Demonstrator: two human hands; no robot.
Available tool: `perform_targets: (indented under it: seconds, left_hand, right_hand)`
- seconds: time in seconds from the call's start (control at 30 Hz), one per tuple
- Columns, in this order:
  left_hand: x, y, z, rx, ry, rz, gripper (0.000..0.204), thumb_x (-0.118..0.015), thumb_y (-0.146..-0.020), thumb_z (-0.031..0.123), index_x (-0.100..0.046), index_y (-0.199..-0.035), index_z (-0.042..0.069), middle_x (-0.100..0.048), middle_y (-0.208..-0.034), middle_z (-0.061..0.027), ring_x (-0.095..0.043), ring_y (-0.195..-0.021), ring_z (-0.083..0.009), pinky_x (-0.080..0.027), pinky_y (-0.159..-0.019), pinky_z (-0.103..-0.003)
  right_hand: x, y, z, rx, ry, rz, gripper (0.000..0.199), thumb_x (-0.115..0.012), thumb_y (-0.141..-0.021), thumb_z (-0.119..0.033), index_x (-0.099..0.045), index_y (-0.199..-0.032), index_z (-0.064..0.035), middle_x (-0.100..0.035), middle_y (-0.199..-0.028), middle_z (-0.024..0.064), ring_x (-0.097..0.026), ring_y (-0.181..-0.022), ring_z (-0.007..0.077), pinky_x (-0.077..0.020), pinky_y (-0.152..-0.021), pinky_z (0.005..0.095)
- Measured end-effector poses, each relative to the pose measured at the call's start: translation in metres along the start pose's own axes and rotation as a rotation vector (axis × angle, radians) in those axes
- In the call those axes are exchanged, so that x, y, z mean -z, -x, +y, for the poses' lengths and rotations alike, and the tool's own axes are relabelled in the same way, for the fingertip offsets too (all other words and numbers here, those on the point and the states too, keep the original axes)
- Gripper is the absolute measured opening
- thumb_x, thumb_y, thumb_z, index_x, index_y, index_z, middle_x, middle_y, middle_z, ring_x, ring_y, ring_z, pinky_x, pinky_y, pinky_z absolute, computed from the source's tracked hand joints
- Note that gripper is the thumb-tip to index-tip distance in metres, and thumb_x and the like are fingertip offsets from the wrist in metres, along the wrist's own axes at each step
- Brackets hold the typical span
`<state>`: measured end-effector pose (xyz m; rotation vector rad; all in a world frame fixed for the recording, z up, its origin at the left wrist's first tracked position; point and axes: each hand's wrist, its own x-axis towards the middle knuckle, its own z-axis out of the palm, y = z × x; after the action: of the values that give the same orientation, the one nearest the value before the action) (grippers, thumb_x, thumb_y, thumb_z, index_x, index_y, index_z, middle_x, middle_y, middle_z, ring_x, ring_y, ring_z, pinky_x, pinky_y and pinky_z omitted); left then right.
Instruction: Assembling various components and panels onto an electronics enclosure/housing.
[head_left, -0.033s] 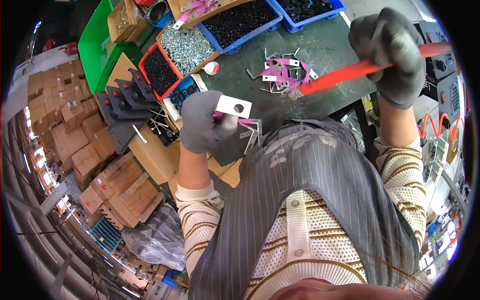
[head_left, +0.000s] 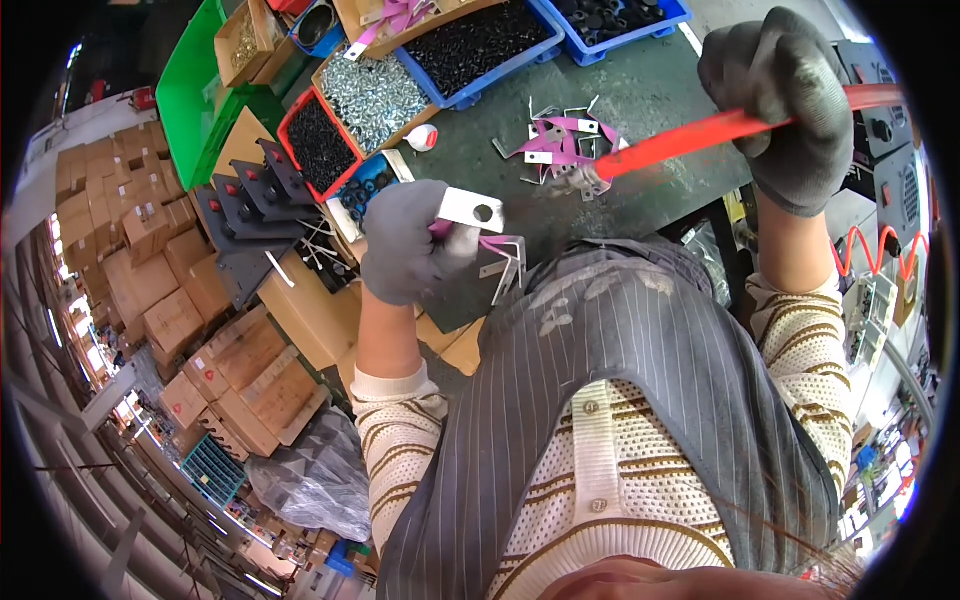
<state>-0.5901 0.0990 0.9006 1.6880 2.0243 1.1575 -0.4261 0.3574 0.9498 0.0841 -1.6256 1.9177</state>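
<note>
My left hand [head_left: 405,245], in a grey work glove, is closed around a metal bracket [head_left: 472,210] with purple film on it. Its flat silvery end with a round hole sticks out past my fingers, and a thin bent leg shows below. On the right, my gloved right hand [head_left: 785,110] grips a long red rod-like tool [head_left: 690,145]. The tool slants down-left over the green worktop [head_left: 480,145], its metal tip blurred. Under and beyond that tip lies a pile of purple-and-silver bent brackets [head_left: 565,140].
Parts bins line the far side: black screws in a blue bin [head_left: 480,55], silver screws in a carton [head_left: 370,95], small black parts in a red bin [head_left: 318,143]. Near them lies a white-and-red bottle [head_left: 424,137]. A red coiled hose [head_left: 880,250] hangs at right; cardboard boxes [head_left: 240,380] stand left.
The tool's metal tip has shifted slightly right, and my right hand has risen a little. The bracket's holed end has tilted slightly in my left hand.
</note>
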Motion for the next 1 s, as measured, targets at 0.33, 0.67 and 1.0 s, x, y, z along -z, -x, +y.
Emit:
perform_targets:
  seconds: [0.33,0.67,1.0]
  left_hand:
    - [-0.01,-0.044,-0.076,0.845,0.347,0.179,0.037,-0.05,-0.089,0.034,-0.053,-0.109,0.004,-0.054,-0.094,-0.0048,-0.051,-0.074,-0.0109,-0.043,-0.062,-0.022]
    - [0.005,-0.147,-0.173,0.468,-0.222,0.204,0.047,-0.055,-0.086,0.036,-0.05,-0.121,0.004,-0.062,-0.092,-0.0136,-0.059,-0.082,-0.0226,-0.046,-0.076,-0.035]
    - [-0.08,-0.061,-0.109,-0.043,-0.371,-0.187,0.02,-0.057,-0.077,0.013,-0.063,-0.096,0.016,-0.063,-0.093,-0.0079,-0.059,-0.09,-0.0266,-0.046,-0.081,-0.037]
  right_hand:
    - [0.027,0.029,0.021,-0.418,0.108,0.498,0.026,-0.05,-0.089,-0.027,-0.053,-0.081,-0.0034,-0.05,-0.065,0.0008,-0.044,-0.05,0.0065,-0.0316,-0.044,0.0193]
    - [0.057,0.075,0.061,-0.548,0.14,0.752,0.027,-0.054,-0.089,-0.031,-0.056,-0.088,-0.0043,-0.051,-0.07,-0.0001,-0.045,-0.051,0.0053,-0.0314,-0.044,0.0184]
    - [0.076,0.105,0.077,-0.611,0.114,0.851,0.028,-0.056,-0.088,-0.03,-0.058,-0.09,-0.0029,-0.055,-0.072,0.0006,-0.049,-0.053,0.0049,-0.0349,-0.046,0.018]
